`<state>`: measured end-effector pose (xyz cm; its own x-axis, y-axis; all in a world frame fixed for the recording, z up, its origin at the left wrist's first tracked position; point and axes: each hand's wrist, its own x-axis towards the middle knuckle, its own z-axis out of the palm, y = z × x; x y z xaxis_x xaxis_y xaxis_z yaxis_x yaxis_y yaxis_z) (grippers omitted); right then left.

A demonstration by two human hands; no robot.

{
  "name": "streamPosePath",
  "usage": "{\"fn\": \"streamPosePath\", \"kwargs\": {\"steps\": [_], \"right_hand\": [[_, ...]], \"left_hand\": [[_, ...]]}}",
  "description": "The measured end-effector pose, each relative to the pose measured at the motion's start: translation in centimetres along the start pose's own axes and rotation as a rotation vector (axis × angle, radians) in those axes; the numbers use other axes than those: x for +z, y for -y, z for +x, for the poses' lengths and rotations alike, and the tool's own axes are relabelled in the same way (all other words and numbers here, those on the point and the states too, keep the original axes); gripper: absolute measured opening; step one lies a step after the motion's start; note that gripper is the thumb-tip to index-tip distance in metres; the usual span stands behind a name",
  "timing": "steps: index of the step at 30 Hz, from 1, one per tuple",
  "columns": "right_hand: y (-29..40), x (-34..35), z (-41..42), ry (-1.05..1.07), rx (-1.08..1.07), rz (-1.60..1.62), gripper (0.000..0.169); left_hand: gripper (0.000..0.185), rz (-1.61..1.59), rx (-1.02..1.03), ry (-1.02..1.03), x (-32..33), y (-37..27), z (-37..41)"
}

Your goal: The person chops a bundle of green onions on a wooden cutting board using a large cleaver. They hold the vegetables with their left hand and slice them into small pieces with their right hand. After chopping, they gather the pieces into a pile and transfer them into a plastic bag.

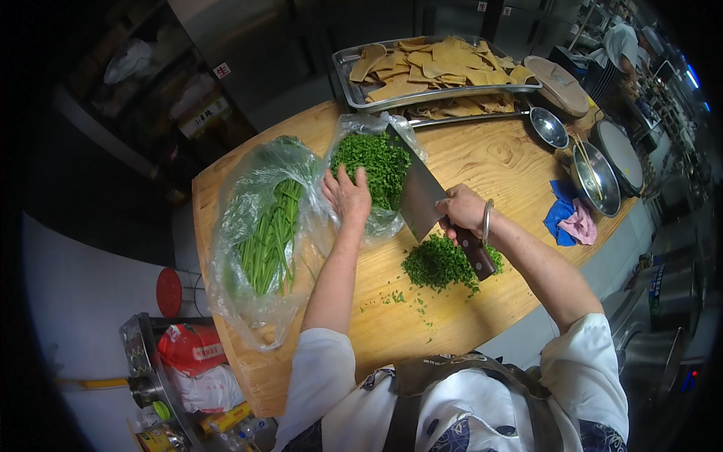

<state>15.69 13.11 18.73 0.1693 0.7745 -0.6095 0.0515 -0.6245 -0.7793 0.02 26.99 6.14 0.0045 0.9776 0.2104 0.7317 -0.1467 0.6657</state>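
My right hand (464, 210) grips a wooden-handled Chinese cleaver (425, 192), its broad blade upright against the right side of a heap of chopped greens (370, 161). That heap lies on a clear plastic bag (384, 226). Spread fingers of my left hand (347, 195) rest at the heap's lower left edge, holding no tool. A second pile of chopped greens (438, 265) sits on the wooden table (350, 361), partly under the cleaver's handle. Left of my left hand, long green stalks (274, 237) lie in a large clear plastic bag (231, 226).
At the back, a metal tray (440, 95) of yellowish flat sheets stands above another tray. A ladle (548, 127), a metal bowl (593, 175) with chopsticks and blue and pink cloths (567, 220) lie right. A shelf (164, 373) adjoins the left. A person (621, 51) stands far right.
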Motion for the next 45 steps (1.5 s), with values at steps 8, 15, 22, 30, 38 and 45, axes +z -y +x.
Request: {"fn": "streamPosePath", "kwargs": {"steps": [8,15,22,30,38,45], "right_hand": [[0.8,0.9,0.1,-0.021,-0.057,0.011,0.013],[-0.5,0.9,-0.4,0.005,-0.047,0.051,0.014],[-0.7,0.8,-3.8,0.065,0.01,0.103,0.019],[-2.3,-0.6,-4.8,-0.013,-0.106,0.007,0.015],[-2.3,1.2,-2.2,-0.122,-0.155,0.34,0.015],[-1.8,3.0,0.4,-0.122,-0.272,0.342,0.018]], "left_hand": [[0.034,-0.114,0.189,-0.144,0.6,1.2,0.1],[0.049,-0.155,0.605,0.053,0.1,-4.9,-2.9],[0.048,0.013,0.412,0.099,3.6,-3.5,2.7],[0.021,-0.003,0.462,-0.151,2.1,-2.2,6.0],[0.052,-0.303,0.509,0.106,1.2,-4.6,0.2],[0.063,-0.4,0.808,0.354,0.0,-6.3,-3.3]]}}
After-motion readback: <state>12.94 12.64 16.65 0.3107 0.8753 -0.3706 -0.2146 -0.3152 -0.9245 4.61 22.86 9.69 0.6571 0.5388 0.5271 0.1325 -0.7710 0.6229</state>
